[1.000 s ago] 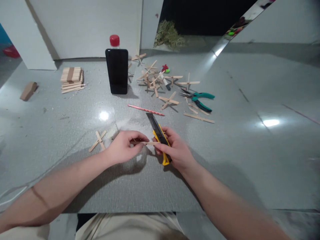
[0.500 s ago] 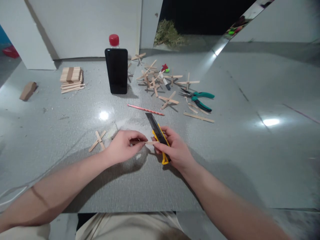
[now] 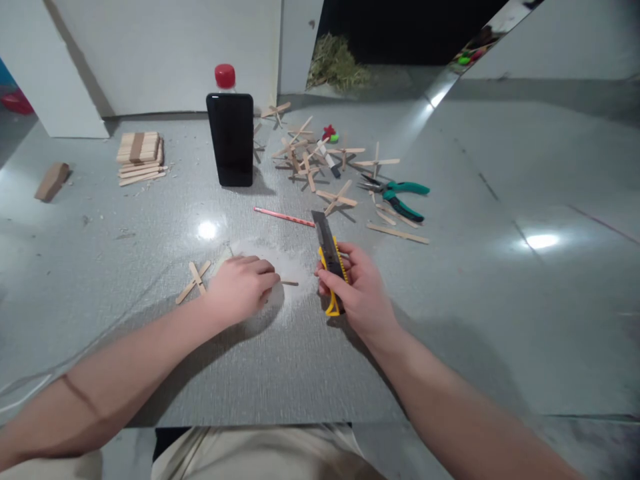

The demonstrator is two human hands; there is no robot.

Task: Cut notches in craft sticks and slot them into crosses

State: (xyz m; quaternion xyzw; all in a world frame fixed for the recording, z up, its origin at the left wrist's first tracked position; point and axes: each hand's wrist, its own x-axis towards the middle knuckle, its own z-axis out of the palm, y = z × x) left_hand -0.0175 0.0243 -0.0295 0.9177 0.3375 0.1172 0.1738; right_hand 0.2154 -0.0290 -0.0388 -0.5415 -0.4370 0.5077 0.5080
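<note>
My right hand (image 3: pixel 363 283) is closed around a yellow and black utility knife (image 3: pixel 331 267), its blade end pointing away from me over the tip of a red pencil (image 3: pixel 285 217). My left hand (image 3: pixel 245 283) is closed on a wooden craft stick (image 3: pixel 290 283), whose short end sticks out to the right of the fingers; the rest is hidden by the hand. Beside my left wrist lie two craft sticks crossed in an X (image 3: pixel 194 281). Pale dust (image 3: pixel 280 257) covers the table around the left hand.
A black phone (image 3: pixel 231 140) leans upright before a red-capped bottle (image 3: pixel 225 77). Stacked craft sticks (image 3: pixel 140 150) lie at left, near a brown wedge-shaped block (image 3: pixel 52 182). Several crossed-stick pieces (image 3: pixel 337 197) and green-handled pliers (image 3: pixel 395 191) lie beyond my hands, with a loose stick (image 3: pixel 398 233) nearby.
My hands have moved apart. The right hand has let go of the stick's end and shifted slightly right and away with the knife; the left has drawn left, keeping the stick.
</note>
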